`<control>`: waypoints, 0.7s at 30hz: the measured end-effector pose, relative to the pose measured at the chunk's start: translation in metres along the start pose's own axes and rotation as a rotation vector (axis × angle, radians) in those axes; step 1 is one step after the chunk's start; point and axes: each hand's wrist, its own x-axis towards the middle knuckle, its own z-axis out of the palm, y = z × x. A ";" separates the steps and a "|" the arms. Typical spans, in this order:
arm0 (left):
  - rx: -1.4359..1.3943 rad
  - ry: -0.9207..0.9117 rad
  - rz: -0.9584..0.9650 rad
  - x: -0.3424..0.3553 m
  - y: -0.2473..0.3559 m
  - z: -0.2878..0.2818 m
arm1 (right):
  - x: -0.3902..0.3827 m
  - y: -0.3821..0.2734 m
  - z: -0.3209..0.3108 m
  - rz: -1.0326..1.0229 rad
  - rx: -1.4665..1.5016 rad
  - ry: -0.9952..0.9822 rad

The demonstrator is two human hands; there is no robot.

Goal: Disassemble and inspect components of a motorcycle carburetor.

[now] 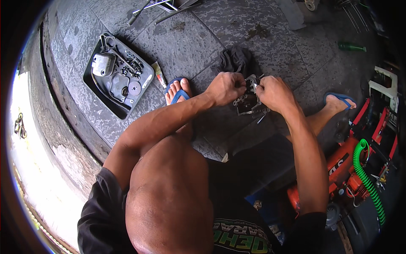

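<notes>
A grey metal engine part (249,101) lies on the stone floor between my feet. My left hand (225,87) is closed on its left side. From the right, my right hand (272,92) grips its upper edge with fingers curled. A dark crumpled rag (237,59) lies just beyond the part. A small bolt (261,119) rests on the floor below it. Both forearms reach forward from the lower edge, and my knee hides the floor nearer to me.
A black tray (95,91) at the left holds a metal cover, a gear and several small bolts. A small tube (159,75) lies beside it. Metal rods (156,8) lie at the top, a green bottle (351,47) at the upper right, an orange compressor with a green coiled hose (368,169) at the right.
</notes>
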 end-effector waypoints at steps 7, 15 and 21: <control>0.001 0.015 0.015 0.000 0.000 0.000 | 0.005 0.003 0.003 -0.046 -0.024 0.036; 0.035 0.010 -0.054 0.000 0.000 0.001 | 0.003 -0.003 0.004 -0.036 -0.025 0.052; 0.035 0.010 -0.087 -0.001 0.004 -0.002 | 0.001 -0.007 0.003 0.022 -0.032 0.016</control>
